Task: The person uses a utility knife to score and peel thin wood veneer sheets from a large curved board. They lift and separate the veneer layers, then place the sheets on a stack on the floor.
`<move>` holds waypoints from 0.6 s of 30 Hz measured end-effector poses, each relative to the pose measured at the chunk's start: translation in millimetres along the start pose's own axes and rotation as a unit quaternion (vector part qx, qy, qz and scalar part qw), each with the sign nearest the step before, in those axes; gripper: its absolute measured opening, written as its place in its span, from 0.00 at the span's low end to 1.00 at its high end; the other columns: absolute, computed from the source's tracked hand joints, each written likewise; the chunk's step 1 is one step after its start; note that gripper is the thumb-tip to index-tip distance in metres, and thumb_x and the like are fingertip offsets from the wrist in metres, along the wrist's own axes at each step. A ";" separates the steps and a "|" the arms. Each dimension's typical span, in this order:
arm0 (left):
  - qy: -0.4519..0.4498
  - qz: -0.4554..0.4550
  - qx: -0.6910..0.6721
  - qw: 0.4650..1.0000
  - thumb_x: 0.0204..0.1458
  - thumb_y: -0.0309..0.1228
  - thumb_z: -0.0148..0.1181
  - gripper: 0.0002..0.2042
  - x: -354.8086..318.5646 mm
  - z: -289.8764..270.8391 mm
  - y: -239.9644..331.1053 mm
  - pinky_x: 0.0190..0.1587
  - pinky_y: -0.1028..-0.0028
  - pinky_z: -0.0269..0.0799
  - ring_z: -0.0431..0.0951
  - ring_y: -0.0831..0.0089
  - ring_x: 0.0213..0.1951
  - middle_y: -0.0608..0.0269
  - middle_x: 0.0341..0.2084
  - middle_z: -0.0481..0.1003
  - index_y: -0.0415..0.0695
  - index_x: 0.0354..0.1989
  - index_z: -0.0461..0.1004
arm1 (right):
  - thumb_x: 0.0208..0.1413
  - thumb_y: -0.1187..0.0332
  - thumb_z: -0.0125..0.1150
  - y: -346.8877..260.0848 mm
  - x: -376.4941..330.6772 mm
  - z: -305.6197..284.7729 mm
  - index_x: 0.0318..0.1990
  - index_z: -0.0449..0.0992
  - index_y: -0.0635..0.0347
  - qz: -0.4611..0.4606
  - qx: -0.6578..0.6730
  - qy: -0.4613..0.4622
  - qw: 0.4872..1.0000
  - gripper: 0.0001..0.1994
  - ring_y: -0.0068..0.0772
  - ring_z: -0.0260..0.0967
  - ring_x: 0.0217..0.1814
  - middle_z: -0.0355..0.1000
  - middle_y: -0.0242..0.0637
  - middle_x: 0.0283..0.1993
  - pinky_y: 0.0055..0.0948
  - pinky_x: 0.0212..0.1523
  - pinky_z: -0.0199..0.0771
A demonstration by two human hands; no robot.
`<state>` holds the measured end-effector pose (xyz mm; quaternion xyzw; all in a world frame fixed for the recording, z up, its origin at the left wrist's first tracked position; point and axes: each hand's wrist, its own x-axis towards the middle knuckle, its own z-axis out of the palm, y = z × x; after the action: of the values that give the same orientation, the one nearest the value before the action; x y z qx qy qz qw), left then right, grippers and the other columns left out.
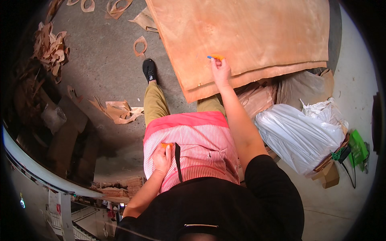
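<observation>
The big tan leather sheet [241,36] lies flat across stacked sheets ahead; it looks heavy, limp and floppy, best lifted at its near edge, with the white plastic bag [299,134] and floor offcuts [120,110] crowding its sides. The right hand [220,70] pinches a small orange-and-blue marker [216,57] against the leather. The left hand [162,156] is closed on a small orange piece [166,145] at the striped apron.
</observation>
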<state>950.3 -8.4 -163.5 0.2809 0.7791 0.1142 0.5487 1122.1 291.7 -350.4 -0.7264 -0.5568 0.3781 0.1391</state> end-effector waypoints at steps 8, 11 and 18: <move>0.004 0.002 0.000 1.000 0.53 0.32 0.48 0.11 0.5 1.1 -1.1 0.30 0.64 0.66 0.71 0.53 0.28 0.51 0.26 0.69 0.39 0.29 0.75 | 0.47 0.65 0.59 -16.0 39.4 1.9 0.32 0.73 0.56 -0.109 -0.087 -0.047 0.989 0.07 0.28 0.68 0.25 0.70 0.32 0.26 0.28 0.26 0.68; -0.014 -0.016 0.009 1.000 0.52 0.32 0.48 0.11 0.3 1.0 -1.9 0.30 0.64 0.66 0.71 0.53 0.27 0.51 0.26 0.69 0.39 0.28 0.74 | 0.46 0.66 0.58 -10.5 49.1 8.6 0.29 0.71 0.56 -0.126 -0.131 -0.070 0.981 0.06 0.36 0.69 0.28 0.70 0.35 0.27 0.34 0.27 0.68; -0.001 -0.002 -0.001 1.000 0.52 0.32 0.48 0.11 2.1 1.3 3.6 0.30 0.64 0.67 0.71 0.54 0.28 0.51 0.26 0.69 0.39 0.29 0.75 | 0.45 0.66 0.58 6.6 40.9 2.9 0.27 0.71 0.59 -0.171 -0.162 -0.118 0.965 0.07 0.39 0.68 0.27 0.69 0.38 0.26 0.35 0.27 0.68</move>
<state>952.0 -4.5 -163.9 0.2791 0.7789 0.1142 0.5499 1128.6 326.1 -372.6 -0.5832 -0.7392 0.3364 0.0154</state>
